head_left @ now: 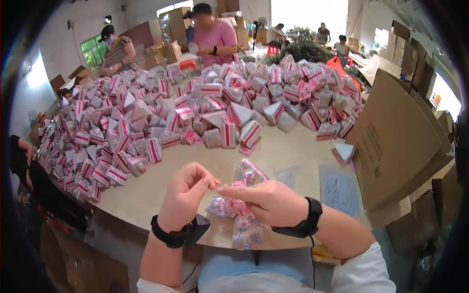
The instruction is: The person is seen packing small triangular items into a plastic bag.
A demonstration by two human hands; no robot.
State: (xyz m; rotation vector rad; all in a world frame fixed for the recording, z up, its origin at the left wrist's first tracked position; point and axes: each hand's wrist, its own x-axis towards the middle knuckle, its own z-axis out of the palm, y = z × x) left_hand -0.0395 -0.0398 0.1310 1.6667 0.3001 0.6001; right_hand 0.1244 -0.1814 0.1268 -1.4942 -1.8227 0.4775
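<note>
My left hand [191,191] is closed in a pinch, thumb against bent fingers, over the near part of the table [185,168]. The fingertips of my right hand [271,201] come up to it and almost touch it, and its fingers are pressed together. Anything held between the fingertips is too small to make out. Directly beneath both hands lie several shiny, iridescent clear plastic packets [247,234] with pink parts at their middle. My right hand covers some of them. Black bands circle both wrists.
A large heap of wrapped wedge-shaped packs [146,112], white with pink stripes, covers the table's far and left parts. One white wedge [344,152] lies beside an open cardboard box [391,141] at right. A blue scratched patch [338,188] is nearer. Two people stand behind the heap.
</note>
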